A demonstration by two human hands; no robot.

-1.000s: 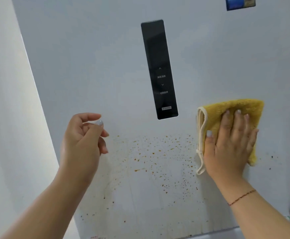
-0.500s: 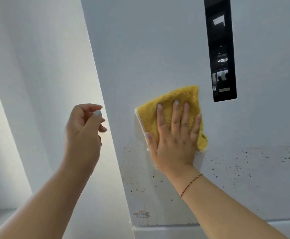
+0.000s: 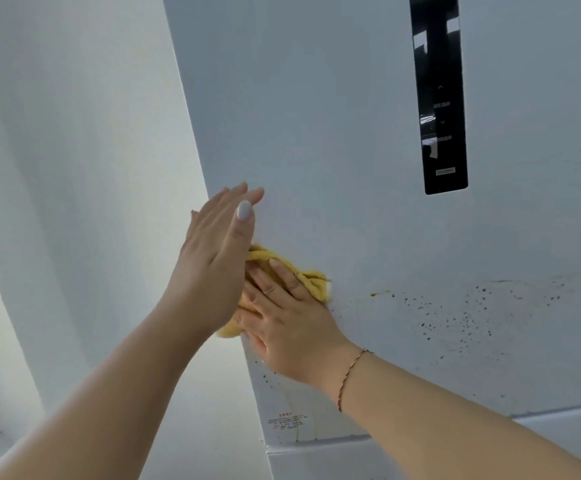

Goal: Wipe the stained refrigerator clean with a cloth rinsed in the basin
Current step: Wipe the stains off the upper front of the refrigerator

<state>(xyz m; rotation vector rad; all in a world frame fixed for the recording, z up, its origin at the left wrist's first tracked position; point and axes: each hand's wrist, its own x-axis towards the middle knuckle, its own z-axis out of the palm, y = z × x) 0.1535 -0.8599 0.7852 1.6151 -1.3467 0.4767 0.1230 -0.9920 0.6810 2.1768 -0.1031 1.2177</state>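
Presently, right hand [image 3: 289,327] lay flat on the yellow cloth [image 3: 308,278], fingers [image 3: 287,275] straight, pressing it against the refrigerator door [image 3: 316,133] near the door's left edge. Cloth was bunched, showing above and below the fingers. Left hand [image 3: 213,265] stood edge-on just left of the cloth, fingers [image 3: 244,194] straight and together, holding nothing; contact with door or cloth could not be told. Dark specks [image 3: 462,320] and one orange smear [image 3: 379,293] lay right of the fingers. Black control panel [image 3: 439,98] sat up and right of them. Red cord bracelet [image 3: 349,375] circled the right wrist.
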